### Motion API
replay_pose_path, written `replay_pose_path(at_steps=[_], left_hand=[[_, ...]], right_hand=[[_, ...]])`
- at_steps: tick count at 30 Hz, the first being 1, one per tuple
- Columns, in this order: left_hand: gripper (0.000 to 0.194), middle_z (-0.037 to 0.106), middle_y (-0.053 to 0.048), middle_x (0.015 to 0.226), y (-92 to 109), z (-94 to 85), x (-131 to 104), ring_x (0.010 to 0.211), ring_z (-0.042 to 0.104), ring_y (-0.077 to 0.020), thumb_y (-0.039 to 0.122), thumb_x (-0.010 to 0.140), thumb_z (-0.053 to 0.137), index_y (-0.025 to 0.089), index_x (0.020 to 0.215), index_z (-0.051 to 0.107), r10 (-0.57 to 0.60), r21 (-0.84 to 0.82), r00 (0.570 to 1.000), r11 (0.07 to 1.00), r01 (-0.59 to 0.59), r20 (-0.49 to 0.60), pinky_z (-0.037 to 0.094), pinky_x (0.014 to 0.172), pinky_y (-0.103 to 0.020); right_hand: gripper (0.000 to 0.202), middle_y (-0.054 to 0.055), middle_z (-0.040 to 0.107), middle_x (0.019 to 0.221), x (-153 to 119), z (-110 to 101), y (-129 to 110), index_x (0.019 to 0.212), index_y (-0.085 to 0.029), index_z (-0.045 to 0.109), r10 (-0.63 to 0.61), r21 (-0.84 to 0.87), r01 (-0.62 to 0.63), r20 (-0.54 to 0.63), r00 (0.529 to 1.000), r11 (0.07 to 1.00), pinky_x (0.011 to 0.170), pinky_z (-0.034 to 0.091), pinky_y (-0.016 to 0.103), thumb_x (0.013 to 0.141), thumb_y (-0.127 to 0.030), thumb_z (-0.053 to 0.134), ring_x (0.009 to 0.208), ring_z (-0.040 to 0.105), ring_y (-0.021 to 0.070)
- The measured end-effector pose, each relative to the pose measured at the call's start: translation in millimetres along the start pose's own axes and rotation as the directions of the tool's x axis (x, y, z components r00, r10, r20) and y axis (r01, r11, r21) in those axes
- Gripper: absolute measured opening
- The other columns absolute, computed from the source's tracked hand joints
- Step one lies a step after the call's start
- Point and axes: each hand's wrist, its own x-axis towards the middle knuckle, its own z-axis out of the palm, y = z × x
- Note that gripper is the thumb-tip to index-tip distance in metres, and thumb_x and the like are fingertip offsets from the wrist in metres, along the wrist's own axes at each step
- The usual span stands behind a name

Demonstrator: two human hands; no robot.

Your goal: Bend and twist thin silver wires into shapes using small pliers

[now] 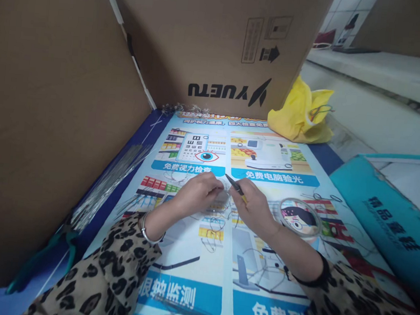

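Observation:
My right hand (255, 208) is closed around a pair of pliers (235, 183) with slim dark jaws and a bit of yellow at the grip. The jaws point up and left, toward my other hand. Just left of them, my left hand (197, 194) pinches a thin wire (225, 193), most of it hidden by the fingers. Fine bent wire pieces (210, 233) lie on the printed poster (218, 276) below both hands. Beside my right wrist sits a clear round roll of tape (300, 218).
Straight wires (110, 183) lie bundled at the left, near teal-handled pliers (64, 243). Cardboard walls (205, 39) close off the back and left. A yellow bag (302, 114) stands at the back right, a teal box (385, 212) at the right. Small wire pieces (188, 110) lie along the back.

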Motion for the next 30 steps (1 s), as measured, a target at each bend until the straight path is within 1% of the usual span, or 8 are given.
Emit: replay_pose_path(at_steps=[3,9,15,20,24,30], left_hand=[[0.014,0.059,-0.003,0.076,0.6,0.0,0.0,0.077,0.055,-0.0154,0.014,0.080,0.050,0.017,0.082,0.064,-0.014,0.007,1.000,1.000,0.014,-0.010,0.044,0.072,-0.029],[0.014,0.059,-0.002,0.075,0.0,0.4,-0.1,0.077,0.054,-0.0143,0.014,0.079,0.050,0.018,0.081,0.064,-0.034,-0.032,0.999,0.999,0.034,-0.003,0.044,0.072,-0.028],[0.015,0.059,-0.001,0.076,-1.7,1.4,-1.0,0.076,0.054,-0.0131,0.013,0.080,0.051,0.018,0.082,0.065,-0.017,-0.070,1.000,0.997,0.016,-0.014,0.044,0.071,-0.027],[0.015,0.059,-0.001,0.075,-1.9,1.7,-1.2,0.076,0.055,-0.0136,0.014,0.080,0.051,0.019,0.083,0.065,0.001,-0.065,1.000,0.998,-0.002,-0.010,0.044,0.071,-0.027],[0.013,0.060,-0.001,0.076,-1.5,1.0,-1.1,0.077,0.055,-0.0132,0.013,0.080,0.052,0.018,0.082,0.064,0.008,-0.061,1.000,0.998,-0.009,-0.020,0.045,0.071,-0.026],[0.012,0.059,-0.002,0.076,-1.7,1.4,-1.8,0.076,0.055,-0.0139,0.013,0.081,0.053,0.016,0.084,0.063,0.053,-0.003,0.998,0.999,-0.053,-0.024,0.045,0.072,-0.027]], right_hand=[[0.006,0.003,0.053,0.078,0.4,-0.3,0.0,0.087,-0.021,0.045,0.002,-0.006,-0.002,0.003,1.000,1.000,0.062,0.040,0.028,0.090,-0.026,0.041,0.073,0.051,0.0158],[0.007,0.003,0.053,0.078,0.5,-2.1,-0.4,0.087,-0.022,0.045,-0.004,-0.003,0.004,0.006,1.000,1.000,0.061,0.040,0.028,0.090,-0.026,0.041,0.073,0.051,0.0159],[0.007,0.003,0.053,0.079,0.3,-2.1,-0.4,0.087,-0.021,0.045,-0.035,0.024,0.035,0.006,0.999,0.999,0.062,0.041,0.028,0.090,-0.025,0.040,0.073,0.052,0.0156],[0.007,0.003,0.053,0.079,0.6,-1.5,0.0,0.087,-0.021,0.045,-0.021,0.023,0.020,0.019,1.000,1.000,0.062,0.041,0.028,0.090,-0.025,0.040,0.073,0.052,0.0157],[0.008,0.003,0.053,0.075,2.0,-2.7,-1.8,0.085,-0.021,0.045,-0.027,0.030,0.027,0.009,1.000,0.999,0.060,0.040,0.027,0.089,-0.026,0.041,0.069,0.051,0.0155],[0.010,0.000,0.052,0.071,3.8,-6.4,-5.5,0.082,-0.022,0.045,0.083,0.081,-0.085,0.025,0.996,0.993,0.057,0.040,0.026,0.089,-0.027,0.041,0.063,0.050,0.0138]])
